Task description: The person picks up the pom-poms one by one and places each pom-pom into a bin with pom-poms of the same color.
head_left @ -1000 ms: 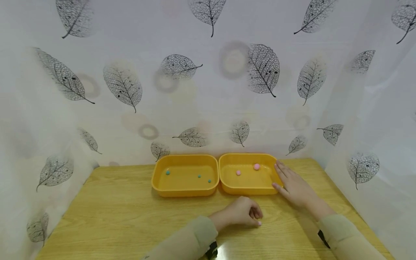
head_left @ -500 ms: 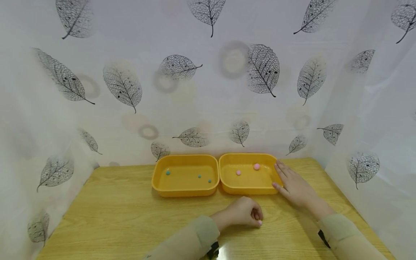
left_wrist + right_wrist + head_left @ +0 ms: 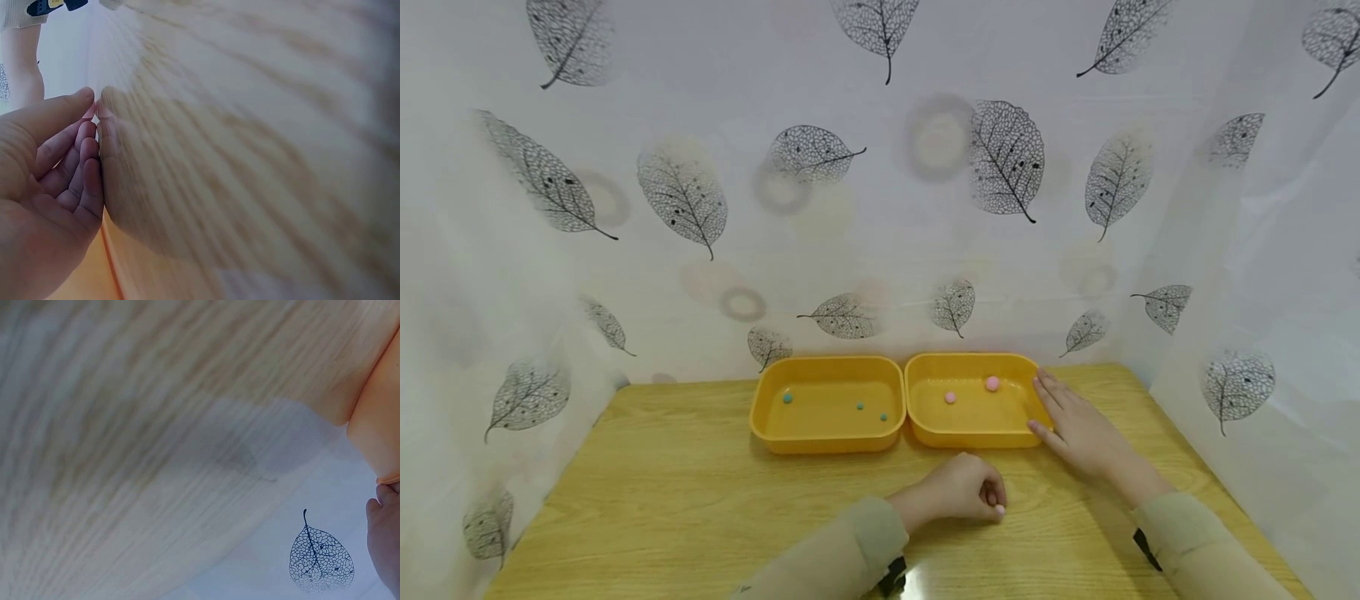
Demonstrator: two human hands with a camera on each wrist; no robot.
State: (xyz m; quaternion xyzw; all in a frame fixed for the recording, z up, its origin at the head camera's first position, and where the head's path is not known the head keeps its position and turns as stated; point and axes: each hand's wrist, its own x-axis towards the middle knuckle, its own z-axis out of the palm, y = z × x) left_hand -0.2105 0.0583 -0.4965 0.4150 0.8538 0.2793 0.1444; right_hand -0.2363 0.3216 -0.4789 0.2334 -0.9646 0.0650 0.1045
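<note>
Low over the wooden table, my left hand (image 3: 964, 492) has its fingers curled, and thumb and index finger meet at a small pink ball (image 3: 1000, 511), mostly covered by the fingertips. In the left wrist view, the same hand (image 3: 53, 162) lies against the table, its fingertips close together. My right hand (image 3: 1082, 433) rests with extended fingers against the right end of the right yellow tray (image 3: 973, 439). That tray holds two pink balls, a larger one (image 3: 992, 383) and a smaller one (image 3: 950, 398). Only part of the right hand (image 3: 386, 531) shows in the right wrist view.
A second yellow tray (image 3: 827, 446) stands against the first one's left side, with small teal balls (image 3: 787, 398) inside. Behind both hangs a white curtain (image 3: 880, 250) printed with leaves, which also flanks the table (image 3: 700, 508) at both sides.
My left index finger has come down toward the thumb, closing the gap at the pink ball. The right hand and the trays have stayed in place.
</note>
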